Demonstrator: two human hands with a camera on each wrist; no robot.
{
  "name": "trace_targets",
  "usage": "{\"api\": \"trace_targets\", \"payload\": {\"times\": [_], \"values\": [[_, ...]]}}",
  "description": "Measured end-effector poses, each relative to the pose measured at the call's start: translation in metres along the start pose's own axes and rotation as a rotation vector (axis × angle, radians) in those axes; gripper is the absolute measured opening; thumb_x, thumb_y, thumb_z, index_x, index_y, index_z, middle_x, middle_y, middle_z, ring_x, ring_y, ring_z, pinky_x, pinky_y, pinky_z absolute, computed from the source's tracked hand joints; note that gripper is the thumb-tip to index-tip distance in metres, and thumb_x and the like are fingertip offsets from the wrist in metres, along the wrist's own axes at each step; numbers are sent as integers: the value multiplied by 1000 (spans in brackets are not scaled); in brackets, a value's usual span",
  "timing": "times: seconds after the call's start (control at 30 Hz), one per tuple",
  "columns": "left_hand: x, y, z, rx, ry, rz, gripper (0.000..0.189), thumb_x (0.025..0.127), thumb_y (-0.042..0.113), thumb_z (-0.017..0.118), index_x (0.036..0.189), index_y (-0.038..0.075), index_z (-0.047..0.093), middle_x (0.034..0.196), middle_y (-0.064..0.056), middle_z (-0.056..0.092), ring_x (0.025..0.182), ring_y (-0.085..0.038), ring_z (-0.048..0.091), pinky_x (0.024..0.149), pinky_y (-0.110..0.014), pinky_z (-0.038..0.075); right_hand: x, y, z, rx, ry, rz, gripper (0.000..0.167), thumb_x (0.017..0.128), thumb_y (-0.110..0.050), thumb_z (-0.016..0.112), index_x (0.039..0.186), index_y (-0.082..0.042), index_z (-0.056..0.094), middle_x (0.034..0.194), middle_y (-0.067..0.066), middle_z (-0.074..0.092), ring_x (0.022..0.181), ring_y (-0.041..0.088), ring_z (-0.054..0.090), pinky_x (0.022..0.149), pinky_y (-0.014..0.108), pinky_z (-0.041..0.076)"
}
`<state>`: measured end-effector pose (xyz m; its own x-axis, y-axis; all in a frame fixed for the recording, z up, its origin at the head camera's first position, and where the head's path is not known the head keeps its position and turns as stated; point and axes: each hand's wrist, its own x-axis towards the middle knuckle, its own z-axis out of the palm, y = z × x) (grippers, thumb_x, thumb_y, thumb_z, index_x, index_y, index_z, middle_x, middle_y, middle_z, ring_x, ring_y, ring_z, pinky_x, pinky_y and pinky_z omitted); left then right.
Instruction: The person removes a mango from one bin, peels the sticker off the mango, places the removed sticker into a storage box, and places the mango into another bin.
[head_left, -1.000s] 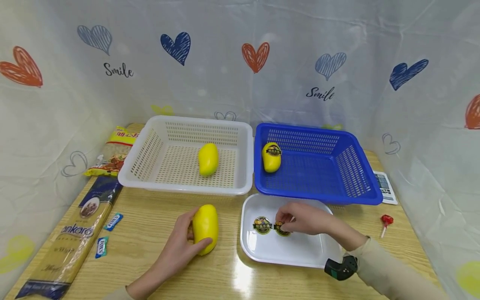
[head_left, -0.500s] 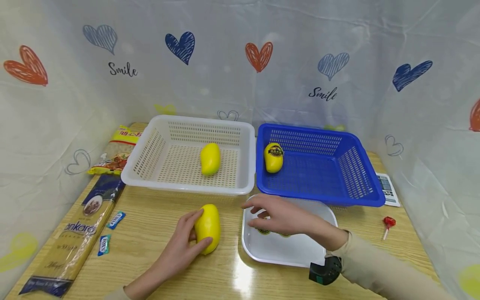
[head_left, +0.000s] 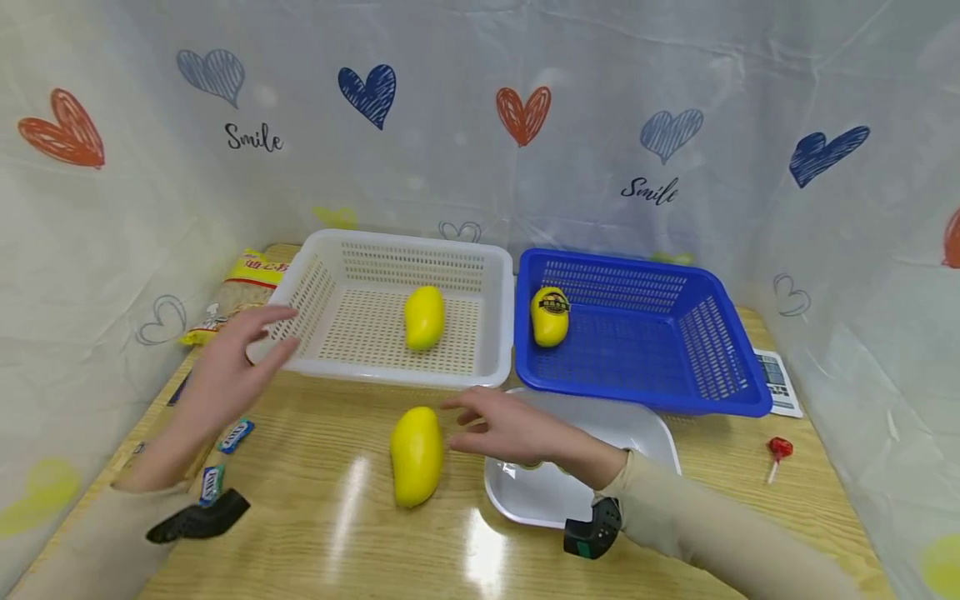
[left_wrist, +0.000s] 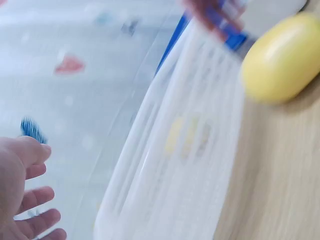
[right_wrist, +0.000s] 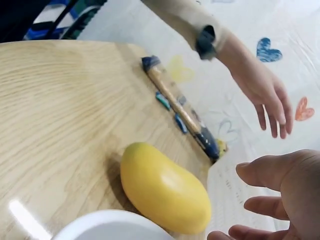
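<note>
A yellow mango (head_left: 417, 457) lies on the wooden table in front of the white basket (head_left: 405, 377). Just right of it, my right hand (head_left: 504, 425) hovers over the left edge of the white tray (head_left: 525, 506), fingers loosely bent and nothing visible between them. My left hand (head_left: 228, 371) is raised by the white basket's left front corner, its fingers apart and holding nothing; the left wrist view shows it too. Another mango (head_left: 424, 318) lies inside the white basket. The blue basket (head_left: 630, 396) holds a mango (head_left: 550, 318) with a dark round label. My right hand mostly hides the tray's labels.
Two small candy packets (head_left: 236, 436) lie on the left, near a long pasta package (right_wrist: 175, 95) partly hidden by my left arm in the head view. A yellow food bag (head_left: 243, 283) leans behind. A red lollipop (head_left: 780, 448) and a printed card (head_left: 780, 383) lie right.
My left hand has let go of the table mango and moved up and left. My right hand has moved left from the tray's labels towards that mango.
</note>
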<state>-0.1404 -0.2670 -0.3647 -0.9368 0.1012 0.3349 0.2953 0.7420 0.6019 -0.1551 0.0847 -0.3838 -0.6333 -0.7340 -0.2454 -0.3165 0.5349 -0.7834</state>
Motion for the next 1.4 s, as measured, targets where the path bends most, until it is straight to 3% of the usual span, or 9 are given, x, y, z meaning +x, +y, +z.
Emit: {"api": "trace_targets", "payload": {"times": [0.03,0.2,0.27,0.37,0.5,0.73,0.97,1.27,1.4], "values": [[8,-12,-7,-4,-8,-28,40,99,19,59,134,2,54,136,-23,50,112,-34,55,84,-39,50,3,0,2,6,-8,-2,52,96,-29,63,142,-10,49,140,13,48,120,27,56,90,24,50],[30,-70,-21,-145,-160,-254,57,101,38,52,148,7,40,145,-22,39,124,-33,43,100,-49,41,14,0,12,18,-51,-10,51,95,-27,64,141,-7,50,138,15,45,123,30,53,90,21,50],[33,-86,-22,-197,-222,-343,63,100,46,50,152,13,34,147,-21,37,127,-38,38,98,-66,34,17,0,15,12,-56,-4,51,94,-27,65,140,-7,51,137,14,45,123,30,52,91,23,50],[36,-103,-19,-264,-283,-413,67,98,52,50,154,18,32,147,-21,39,125,-30,41,102,-65,33,20,-1,17,-13,-60,-3,51,93,-26,66,139,-7,52,136,13,46,122,29,52,93,25,50],[39,-116,-17,-322,-331,-440,66,97,53,52,152,22,35,148,-16,38,126,-22,40,104,-59,33,24,-3,20,-65,-76,-21,50,93,-25,67,137,-6,54,134,13,47,120,27,52,92,23,49],[41,-132,-12,-445,-336,-433,57,100,43,52,150,21,38,139,4,42,111,1,50,84,-17,48,34,-3,26,-218,-71,-27,50,92,-32,67,138,-13,55,137,12,47,119,19,48,98,29,42],[40,-137,-7,-623,-303,-441,49,102,30,53,148,18,40,128,15,49,105,0,58,80,-21,53,50,-6,29,-250,-46,-51,52,92,-33,68,139,-17,54,139,14,47,123,21,46,101,30,40],[41,-133,-4,-809,-287,-418,43,102,18,53,144,13,44,127,8,53,104,-5,61,79,-23,55,68,1,26,-282,-71,-129,54,93,-24,68,143,-18,46,147,12,43,131,24,42,106,34,38],[40,-133,-5,-831,-285,-414,43,102,18,53,144,13,45,127,7,54,104,-6,62,78,-24,56,73,4,25,-271,-93,-134,56,94,-24,66,145,-19,41,148,10,42,128,20,45,105,32,38]]}}
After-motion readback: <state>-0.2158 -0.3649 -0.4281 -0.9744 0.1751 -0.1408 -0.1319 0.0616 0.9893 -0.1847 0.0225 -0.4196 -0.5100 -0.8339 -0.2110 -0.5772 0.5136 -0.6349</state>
